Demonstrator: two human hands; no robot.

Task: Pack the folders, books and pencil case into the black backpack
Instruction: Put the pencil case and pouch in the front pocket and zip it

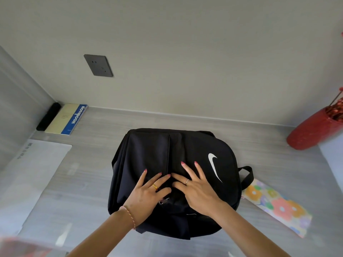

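Centrally, both hands, left and right, lie spread-fingered, gripping nothing, atop the black backpack.

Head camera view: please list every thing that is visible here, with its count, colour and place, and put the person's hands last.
black backpack: one, black with a white logo, flat in the middle of the desk.
notebook: one, cream with a blue edge, far left corner by the wall.
black case: one, black, left of the notebook against the wall.
clear folder: one, translucent white, left side of the desk.
floral pouch: one, multicoloured flowers, right of the backpack.
red vase: one, red, far right, holding red stems.
wall socket: one, dark grey, on the wall.
left hand: one, open, flat on the backpack.
right hand: one, open, flat on the backpack.
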